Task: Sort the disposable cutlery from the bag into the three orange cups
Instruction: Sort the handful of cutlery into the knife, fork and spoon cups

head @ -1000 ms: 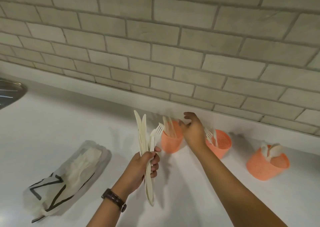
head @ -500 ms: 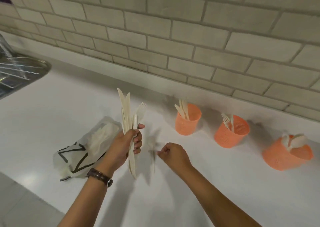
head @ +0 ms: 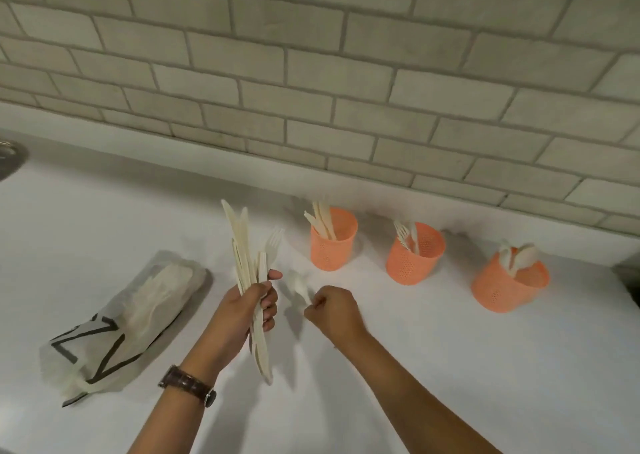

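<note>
— Three orange cups are holding what?
— Left cup [head: 333, 245] knives, middle cup [head: 414, 259] forks, right cup [head: 509, 287] spoons; bag [head: 121, 322] on the surface [head: 450, 367] is holding more. Left hand [head: 247, 310] is gripping a cutlery bundle [head: 242, 245], right hand [head: 334, 310] is pinching one blurred piece [head: 300, 287].

A single head-worn camera looks forward and down, close over the white worktop [head: 450, 367], toward the tiled wall [head: 311, 72].

White countertop [head: 450, 367] beneath a pale brick-tiled wall [head: 311, 72], metal rim [head: 10, 157] at far left
</note>
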`<state>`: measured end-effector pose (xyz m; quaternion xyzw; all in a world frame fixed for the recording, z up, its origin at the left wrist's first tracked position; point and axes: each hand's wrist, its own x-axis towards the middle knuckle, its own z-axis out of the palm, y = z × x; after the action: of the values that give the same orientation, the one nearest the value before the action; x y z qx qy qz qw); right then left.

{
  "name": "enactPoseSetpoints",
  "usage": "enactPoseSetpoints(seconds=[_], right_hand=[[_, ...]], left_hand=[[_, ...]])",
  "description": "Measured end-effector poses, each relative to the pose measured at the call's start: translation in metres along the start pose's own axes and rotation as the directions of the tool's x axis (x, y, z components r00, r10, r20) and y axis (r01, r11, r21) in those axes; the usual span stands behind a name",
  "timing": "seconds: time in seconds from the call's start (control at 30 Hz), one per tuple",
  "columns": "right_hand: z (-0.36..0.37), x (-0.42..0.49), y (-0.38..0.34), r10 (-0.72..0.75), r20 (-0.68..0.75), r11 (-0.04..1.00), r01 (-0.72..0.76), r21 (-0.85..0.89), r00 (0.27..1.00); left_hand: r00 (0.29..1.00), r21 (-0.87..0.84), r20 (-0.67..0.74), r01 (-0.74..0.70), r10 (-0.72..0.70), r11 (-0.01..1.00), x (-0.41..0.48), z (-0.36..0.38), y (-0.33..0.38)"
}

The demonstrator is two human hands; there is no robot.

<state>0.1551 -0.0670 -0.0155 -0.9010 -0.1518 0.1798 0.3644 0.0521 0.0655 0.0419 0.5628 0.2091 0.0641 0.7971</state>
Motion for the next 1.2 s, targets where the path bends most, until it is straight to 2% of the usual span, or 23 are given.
enactPoseSetpoints(seconds=[0.07,0.2,0.37,0.6,0.67,0.77,0.83,0.9,1.0,1.03,1.07,1.17,1.2], right_hand=[[-0.031,-0.011,0.015,0.037,-0.082,0.978,-0.02,0.206,0.996],[-0.097,-0.029,0.04,0.095,-0.273,0.92,0.02,0.39,0.957],[-0.174,-0.044,0.064,0.136,-0.5,0.916,0.084,0.393,0.855],[-0.271,-0.039,0.112,0.208,-0.771,0.956,0.042,0.291,0.602],[-0.284,-0.031,0.125,0.201,-0.798,0.965,0.026,0.262,0.568],[-0.288,-0.018,0.146,0.212,-0.774,0.974,-0.062,0.219,0.596],[-0.282,-0.011,0.158,0.286,-0.736,0.957,-0.138,0.257,0.613],[-0.271,-0.012,0.156,0.347,-0.74,0.937,-0.174,0.304,0.576],[-0.246,-0.022,0.131,0.282,-0.812,0.95,-0.031,0.31,0.511],[-0.236,-0.027,0.119,0.252,-0.816,0.948,0.037,0.317,0.521],[-0.224,-0.032,0.107,0.239,-0.787,0.934,0.088,0.347,0.568],[-0.192,-0.049,0.076,0.203,-0.537,0.832,0.144,0.536,0.819],[-0.184,-0.053,0.068,0.179,-0.456,0.799,0.141,0.584,0.872]], left_hand=[[0.998,0.039,0.06,0.011,-0.013,0.999,0.007,0.018,-0.002],[0.981,0.077,0.189,0.026,-0.04,0.997,0.02,0.061,-0.005],[0.939,0.094,0.336,0.043,-0.072,0.995,0.035,0.111,-0.011],[0.875,0.127,0.467,0.076,-0.127,0.989,0.042,0.161,-0.024],[0.859,0.109,0.489,0.111,-0.151,0.988,0.043,0.168,-0.027],[0.841,0.073,0.508,0.173,-0.186,0.982,0.043,0.174,-0.029],[0.821,0.049,0.532,0.215,-0.208,0.975,0.042,0.175,-0.028],[0.804,0.041,0.551,0.243,-0.225,0.969,0.042,0.174,-0.025],[0.803,0.028,0.556,0.241,-0.215,0.97,0.041,0.171,-0.021],[0.806,0.028,0.554,0.232,-0.208,0.972,0.041,0.171,-0.021],[0.809,0.031,0.553,0.222,-0.202,0.975,0.041,0.17,-0.02],[0.812,0.03,0.553,0.208,-0.19,0.978,0.039,0.169,-0.018],[0.812,0.028,0.553,0.206,-0.187,0.978,0.038,0.169,-0.017]])
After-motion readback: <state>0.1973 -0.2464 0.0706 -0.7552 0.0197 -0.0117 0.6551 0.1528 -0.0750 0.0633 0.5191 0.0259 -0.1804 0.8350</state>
